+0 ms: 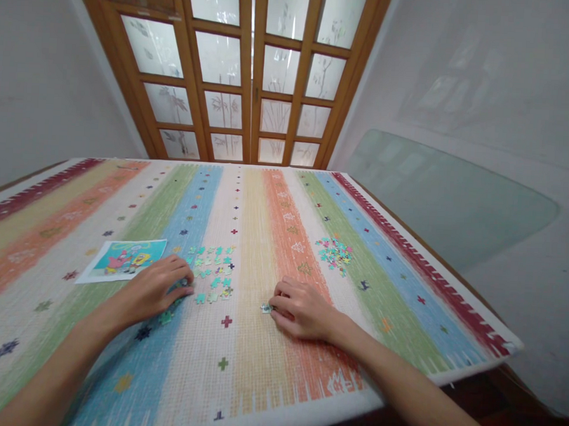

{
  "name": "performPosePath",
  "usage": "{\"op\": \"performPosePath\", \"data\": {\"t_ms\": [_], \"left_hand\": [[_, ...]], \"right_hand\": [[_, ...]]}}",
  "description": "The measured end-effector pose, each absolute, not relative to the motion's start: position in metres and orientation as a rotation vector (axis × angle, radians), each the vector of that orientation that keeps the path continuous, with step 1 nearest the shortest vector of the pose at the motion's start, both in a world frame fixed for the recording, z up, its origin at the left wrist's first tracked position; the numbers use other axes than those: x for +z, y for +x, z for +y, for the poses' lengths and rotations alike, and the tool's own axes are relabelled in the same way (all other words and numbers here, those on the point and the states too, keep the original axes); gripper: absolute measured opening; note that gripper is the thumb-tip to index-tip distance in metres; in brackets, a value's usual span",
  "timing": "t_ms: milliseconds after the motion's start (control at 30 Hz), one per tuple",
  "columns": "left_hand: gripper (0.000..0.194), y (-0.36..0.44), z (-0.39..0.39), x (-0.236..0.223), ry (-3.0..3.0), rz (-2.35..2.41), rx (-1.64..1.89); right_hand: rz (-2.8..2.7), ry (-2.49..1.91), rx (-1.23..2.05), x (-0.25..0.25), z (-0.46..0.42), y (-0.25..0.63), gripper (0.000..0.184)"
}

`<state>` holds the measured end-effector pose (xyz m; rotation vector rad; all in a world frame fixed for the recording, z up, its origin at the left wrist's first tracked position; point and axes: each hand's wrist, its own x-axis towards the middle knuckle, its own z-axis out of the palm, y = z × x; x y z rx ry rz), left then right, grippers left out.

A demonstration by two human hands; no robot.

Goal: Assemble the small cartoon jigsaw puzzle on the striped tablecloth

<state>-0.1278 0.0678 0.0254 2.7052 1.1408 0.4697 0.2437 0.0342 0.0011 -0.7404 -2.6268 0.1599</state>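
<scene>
My left hand [162,287] rests on the cloth with thumb and fingers curled together. What they hold, if anything, is hidden, though teal bits of jigsaw show under the palm and wrist. Just right of its fingertips lie several loose teal jigsaw pieces [215,280], spread in rough rows. My right hand [301,309] pinches a small jigsaw piece [266,308] at the table, on the yellow stripe. Behind my left hand lies a printed picture [128,259] of cartoon figures, partly covered by the hand.
A heap of mixed jigsaw pieces [334,254] lies farther off to the right. The striped tablecloth [259,237] covers the table, whose near edge runs below my hands. A glass panel [447,202] leans on the right wall. Wood-framed glass doors [252,97] stand behind.
</scene>
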Motion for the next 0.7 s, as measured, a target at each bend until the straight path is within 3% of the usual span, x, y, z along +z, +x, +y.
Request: {"op": "performPosePath", "data": {"t_ms": [333,500,700], "left_hand": [[0.018,-0.103,0.050,0.037,2.643,1.032,0.788],[0.017,-0.062,0.030,0.023,2.556,0.757,0.872],[0.019,-0.026,0.012,0.001,2.467,0.859,0.880]], "right_hand": [[-2.645,-0.747,0.171,0.003,0.033,0.244,0.016],[-2.643,-0.741,0.199,0.001,0.031,0.242,0.016],[-2.634,-0.723,0.188,0.004,0.030,0.241,0.018]]}}
